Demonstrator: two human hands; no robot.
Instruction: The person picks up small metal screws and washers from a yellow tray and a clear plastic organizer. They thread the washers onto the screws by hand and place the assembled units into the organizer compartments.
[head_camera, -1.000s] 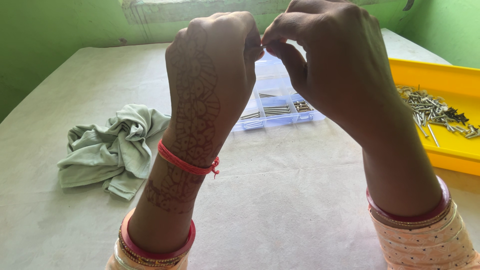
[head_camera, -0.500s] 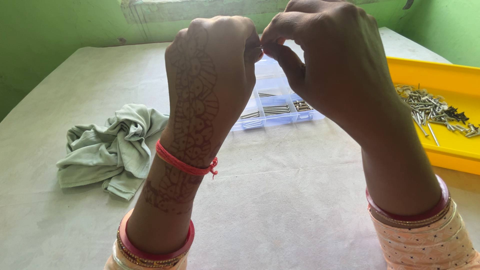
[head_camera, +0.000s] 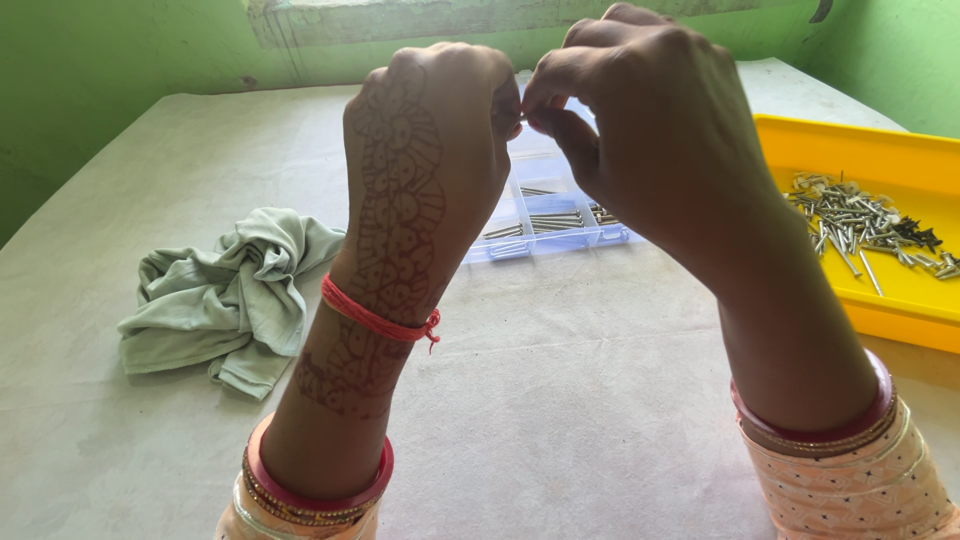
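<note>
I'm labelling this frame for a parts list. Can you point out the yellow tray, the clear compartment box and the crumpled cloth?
yellow tray (head_camera: 905, 320): head view, on its near front rim.
clear compartment box (head_camera: 545, 215): head view, on a middle compartment between the hands.
crumpled cloth (head_camera: 235, 295): head view, on its bunched middle folds.

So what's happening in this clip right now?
A person holds both hands up over a cloth-covered table, fingertips meeting. The left hand and right hand pinch something small between them, too hidden to identify. Behind them lies a clear compartment box holding screws. A yellow tray of loose screws sits at the right, a crumpled green cloth at the left.
</note>
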